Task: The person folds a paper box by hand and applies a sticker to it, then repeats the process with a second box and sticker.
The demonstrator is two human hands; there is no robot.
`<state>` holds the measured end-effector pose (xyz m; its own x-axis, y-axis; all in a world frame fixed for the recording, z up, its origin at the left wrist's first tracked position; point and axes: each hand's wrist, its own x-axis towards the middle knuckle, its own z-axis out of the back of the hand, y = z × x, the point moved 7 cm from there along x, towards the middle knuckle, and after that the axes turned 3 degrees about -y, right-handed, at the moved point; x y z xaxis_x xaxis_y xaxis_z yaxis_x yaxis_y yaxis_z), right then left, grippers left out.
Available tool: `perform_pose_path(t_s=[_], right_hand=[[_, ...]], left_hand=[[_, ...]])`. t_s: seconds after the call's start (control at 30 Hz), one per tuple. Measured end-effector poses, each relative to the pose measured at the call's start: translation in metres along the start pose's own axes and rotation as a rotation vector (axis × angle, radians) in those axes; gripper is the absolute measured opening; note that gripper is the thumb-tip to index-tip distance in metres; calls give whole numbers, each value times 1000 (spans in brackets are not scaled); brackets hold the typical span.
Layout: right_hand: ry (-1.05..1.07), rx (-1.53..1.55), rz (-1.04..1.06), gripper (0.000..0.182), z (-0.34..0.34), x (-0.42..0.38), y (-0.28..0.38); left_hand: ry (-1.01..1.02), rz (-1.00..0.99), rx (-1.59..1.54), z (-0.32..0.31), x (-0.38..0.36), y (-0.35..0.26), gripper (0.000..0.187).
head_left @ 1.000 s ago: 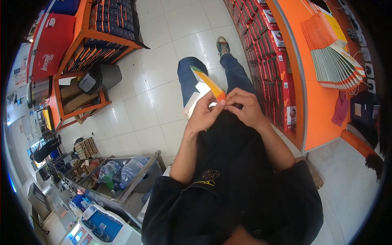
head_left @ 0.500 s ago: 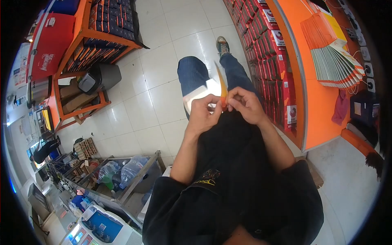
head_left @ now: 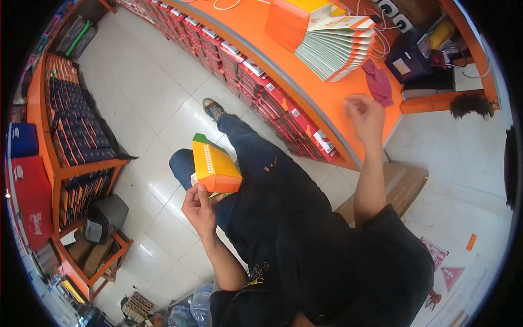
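Observation:
My left hand (head_left: 199,211) grips a small paper carton (head_left: 212,166) at its lower edge, thumb in front, above my left thigh. The carton has a yellow panel with a row of white marks, an orange panel facing me and a green tip. Something pale shows just behind its left edge. Slightly blurred, my right hand (head_left: 364,111) is raised over the orange counter (head_left: 340,114), fingers loosely bent and apart, nothing visible in them. Beyond it lies a fanned stack of flat cartons (head_left: 335,52), with a pink cloth (head_left: 377,82) close to the hand.
Red boxes (head_left: 239,73) are stacked along the counter's front. At left stands an orange shelf (head_left: 52,163) with dark blue boxes and a grey bin (head_left: 107,218). A brown cardboard box (head_left: 395,188) lies beside my right arm. Plastic bottles (head_left: 199,305) are at bottom left.
My view has turned toward the counter. My right hand has let go of the carton and moved away to the right. The carton, seen edge-on before, now shows its broad faces in my left hand.

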<state>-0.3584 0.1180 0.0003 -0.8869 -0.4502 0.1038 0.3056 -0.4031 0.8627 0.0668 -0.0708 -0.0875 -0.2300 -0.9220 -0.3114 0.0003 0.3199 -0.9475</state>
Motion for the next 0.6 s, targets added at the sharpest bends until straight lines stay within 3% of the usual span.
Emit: perform_pose_path(t_s=[0.07,0.23,0.3,0.37,0.47,0.53,0.57,0.6], right_hand=[[-178,-464,49,20,34,16,0],[-181,-537,-29,36,48,36,-37],[-140,-551,-22,42,46,35,-58],[-188,-867,315,51,41,32,-55],[-345,-736,367,44,33,7,20],[-174,-264,268,30,-2,-16,47],[50,-77,180,25,-38,-32,43],[287,-96,205,29,-74,-58,70]], left_hand=[[-2,-16,11,-3,8,-3,27],[-42,-32,-8,-12,16,-16,27],[-36,29,-158,-10,16,-15,26],[-24,69,-180,-1,16,-11,24],[11,143,-265,3,13,-10,21],[54,163,-340,-4,9,-10,19],[72,130,-344,-9,10,-8,18],[66,137,-357,-20,7,-11,18]])
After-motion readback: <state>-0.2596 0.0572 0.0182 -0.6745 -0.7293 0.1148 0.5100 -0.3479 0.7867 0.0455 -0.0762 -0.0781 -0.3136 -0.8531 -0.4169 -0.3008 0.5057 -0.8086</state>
